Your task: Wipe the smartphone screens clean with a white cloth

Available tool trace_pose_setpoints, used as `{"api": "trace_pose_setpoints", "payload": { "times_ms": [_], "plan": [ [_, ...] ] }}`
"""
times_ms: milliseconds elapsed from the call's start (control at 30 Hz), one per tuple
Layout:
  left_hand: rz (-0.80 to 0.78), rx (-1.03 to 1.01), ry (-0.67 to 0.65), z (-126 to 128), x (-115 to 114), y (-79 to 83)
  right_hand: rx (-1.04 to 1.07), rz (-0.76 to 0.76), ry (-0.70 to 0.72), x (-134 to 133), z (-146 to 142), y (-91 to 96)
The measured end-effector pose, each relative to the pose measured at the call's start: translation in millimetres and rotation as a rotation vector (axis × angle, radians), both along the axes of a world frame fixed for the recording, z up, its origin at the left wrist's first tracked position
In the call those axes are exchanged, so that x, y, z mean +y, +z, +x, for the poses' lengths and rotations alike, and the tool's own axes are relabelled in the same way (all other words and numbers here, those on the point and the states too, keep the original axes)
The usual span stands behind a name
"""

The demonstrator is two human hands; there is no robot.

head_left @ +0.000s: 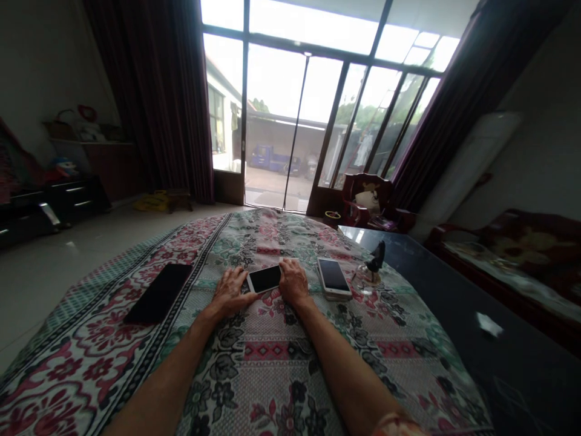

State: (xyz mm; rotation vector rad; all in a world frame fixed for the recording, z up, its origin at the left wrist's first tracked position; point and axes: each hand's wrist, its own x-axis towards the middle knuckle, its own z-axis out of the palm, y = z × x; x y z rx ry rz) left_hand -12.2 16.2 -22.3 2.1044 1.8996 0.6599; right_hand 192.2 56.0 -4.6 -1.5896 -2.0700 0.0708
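A white-framed smartphone (265, 279) with a dark screen lies at the middle of the patterned cloth, between my hands. My right hand (294, 281) is closed around its right end and covers that part. At the left end, my left hand (230, 288) holds the corner between thumb and fingers. To the right lies a small stack of phones, its top white phone (334, 275) face up with a dark screen. Farther left a flat black rectangular object (158, 293) rests on the cloth, its kind unclear.
A clear glass vessel (365, 280) with a black object (376, 255) at it stands right of the phone stack. The patterned tablecloth (281, 387) covers the round table. A dark table (454, 303) adjoins on the right. Beyond are a wooden chair (367, 197) and glass doors (276, 133).
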Motion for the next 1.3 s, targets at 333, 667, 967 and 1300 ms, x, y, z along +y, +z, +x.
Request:
{"api": "trace_pose_setpoints", "payload": {
  "times_ms": [333, 667, 967, 1300],
  "plan": [
    [0.013, 0.017, 0.005, -1.1, 1.7, -3.0, -0.066, 0.029, 0.391, -50.7, -39.0, 9.1],
    [-0.022, 0.047, -0.003, -1.3, 2.7, -1.1, -0.016, -0.014, -0.010, -23.8, -1.1, 17.8],
    [-0.023, 0.046, -0.022, -3.7, 0.8, 1.2, -0.030, 0.054, 0.198, -34.0, -12.2, 14.8],
    [-0.042, 0.067, -0.018, -4.1, -0.2, 5.2, 0.009, 0.039, 0.219, -30.0, -7.9, 15.1]
  ]
}}
